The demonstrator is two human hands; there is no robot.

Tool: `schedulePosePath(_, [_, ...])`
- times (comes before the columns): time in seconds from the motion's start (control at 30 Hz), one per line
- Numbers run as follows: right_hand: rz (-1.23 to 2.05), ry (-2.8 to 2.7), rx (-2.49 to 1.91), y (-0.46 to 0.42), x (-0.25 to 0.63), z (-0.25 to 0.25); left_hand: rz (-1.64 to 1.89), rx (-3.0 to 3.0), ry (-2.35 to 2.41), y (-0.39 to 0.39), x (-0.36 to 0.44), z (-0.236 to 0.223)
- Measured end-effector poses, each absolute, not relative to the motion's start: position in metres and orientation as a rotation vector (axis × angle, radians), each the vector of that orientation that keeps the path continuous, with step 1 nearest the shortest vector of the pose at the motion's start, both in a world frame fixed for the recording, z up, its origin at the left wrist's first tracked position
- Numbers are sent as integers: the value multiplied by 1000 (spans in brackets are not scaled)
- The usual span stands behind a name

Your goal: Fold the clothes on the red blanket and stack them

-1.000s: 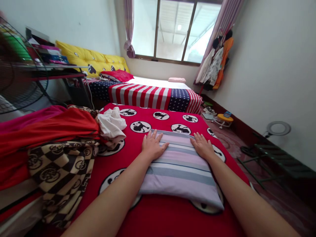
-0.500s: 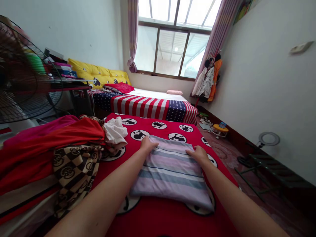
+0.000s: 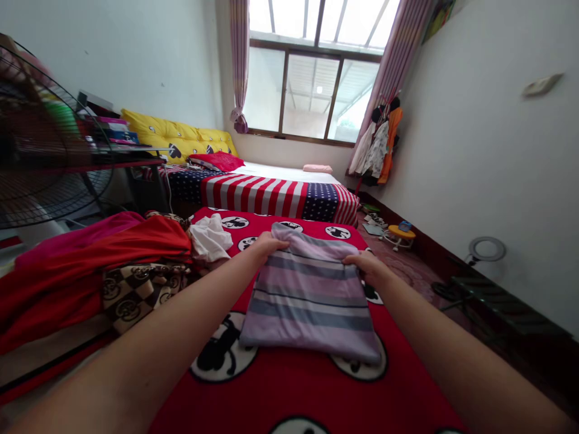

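A folded striped cloth (image 3: 312, 301), lilac, grey and white with thin dark lines, lies on the red blanket (image 3: 289, 386); whether it is a garment cannot be made out. My left hand (image 3: 268, 244) pinches its far left part, and my right hand (image 3: 367, 265) pinches its far right part. Between and beyond the hands, the far edge of the cloth is raised off the blanket. The near edge lies flat, over a white circle with a black cartoon figure. Both sets of fingertips are partly hidden by the hands.
Piled clothes (image 3: 136, 253) lie to the left, red, magenta, checked brown and white. A fan (image 3: 49, 132) stands behind them. Beyond the blanket is a bed with a flag-patterned cover (image 3: 262, 193). At right are a yellow stool (image 3: 401, 234) and a ring light (image 3: 487, 248).
Both hands have lifted the far part of the striped cloth and shifted it slightly away from me. Its near edge has moved a little farther off too.
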State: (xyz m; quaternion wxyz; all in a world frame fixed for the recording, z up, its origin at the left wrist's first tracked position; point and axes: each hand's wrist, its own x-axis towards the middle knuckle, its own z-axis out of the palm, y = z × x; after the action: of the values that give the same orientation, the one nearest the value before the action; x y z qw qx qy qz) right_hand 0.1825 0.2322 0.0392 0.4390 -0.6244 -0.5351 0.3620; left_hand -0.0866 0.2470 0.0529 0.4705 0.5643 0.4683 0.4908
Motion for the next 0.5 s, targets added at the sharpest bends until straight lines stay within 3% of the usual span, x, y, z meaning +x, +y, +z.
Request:
schedulePosePath(0.27, [605,-1250,-1029,218,188,130,1593,1686,824,239,-100,145])
schedulePosePath(0.37, [521,-1451,-997,179,196,110,1545,1826,850,213,-114,126])
schedulePosePath(0.5, [667,-1839,-1173,115,207,32,1148,2206,964,160,-134,49])
